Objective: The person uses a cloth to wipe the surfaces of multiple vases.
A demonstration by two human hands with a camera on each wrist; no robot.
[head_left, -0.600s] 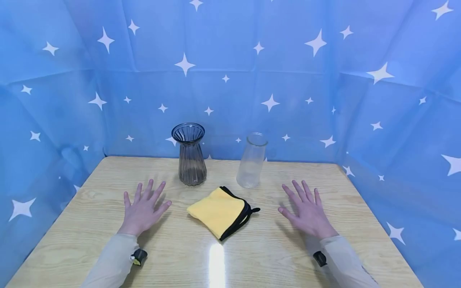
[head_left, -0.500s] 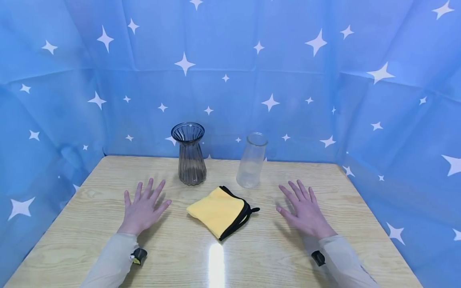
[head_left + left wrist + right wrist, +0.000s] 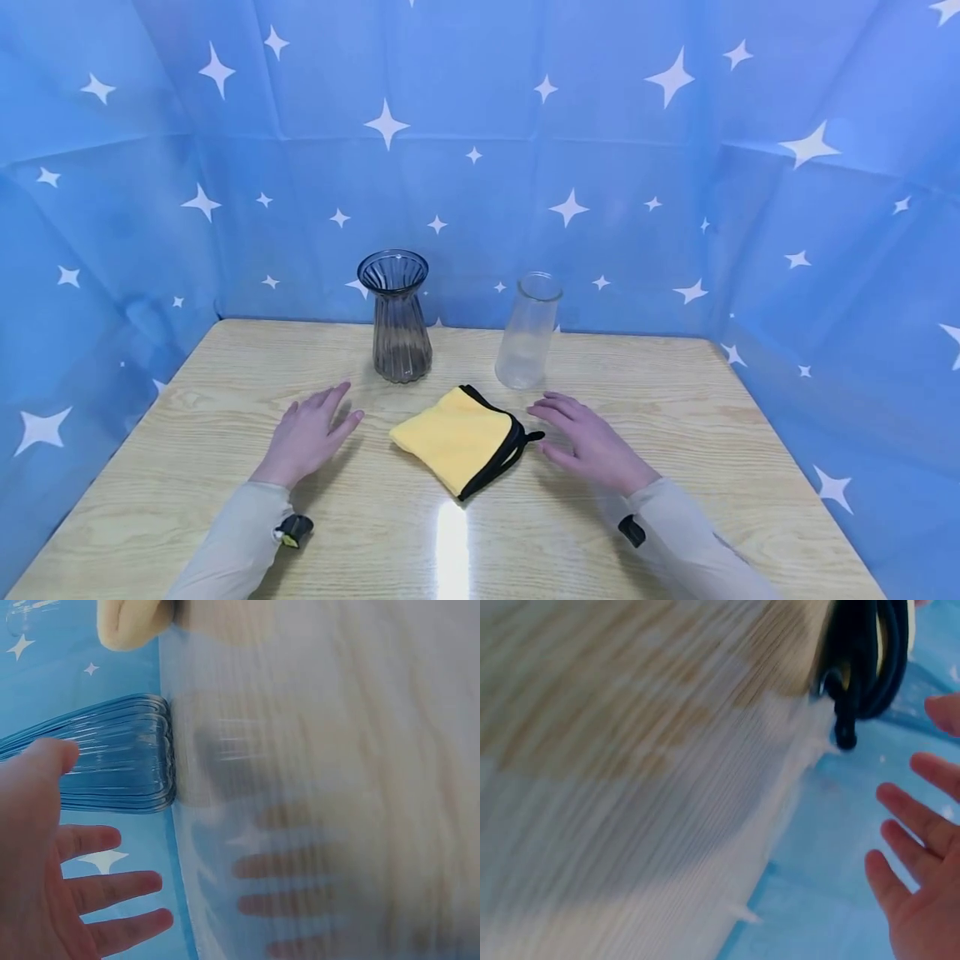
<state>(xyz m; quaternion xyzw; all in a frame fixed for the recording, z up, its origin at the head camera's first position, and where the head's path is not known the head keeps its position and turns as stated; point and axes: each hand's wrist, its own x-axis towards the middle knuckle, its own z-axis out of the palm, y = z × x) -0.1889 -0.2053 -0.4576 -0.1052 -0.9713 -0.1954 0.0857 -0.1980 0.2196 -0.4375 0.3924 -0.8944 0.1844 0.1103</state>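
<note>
On the counter, the folded yellow cloth is lying at nine o'clock from the right hand, the nearer one, its black loop pointing toward three. The left hand is hovering at the cloth's nine o'clock; both hands' fingers are standing apart, holding nothing.

Bright light filled the head view, with a white glare streak midway between the side edges of the surface. Soft shadows lay below the left hand and right hand — the right wrist view was blurred, the left wrist view hazy with reflections.
</note>
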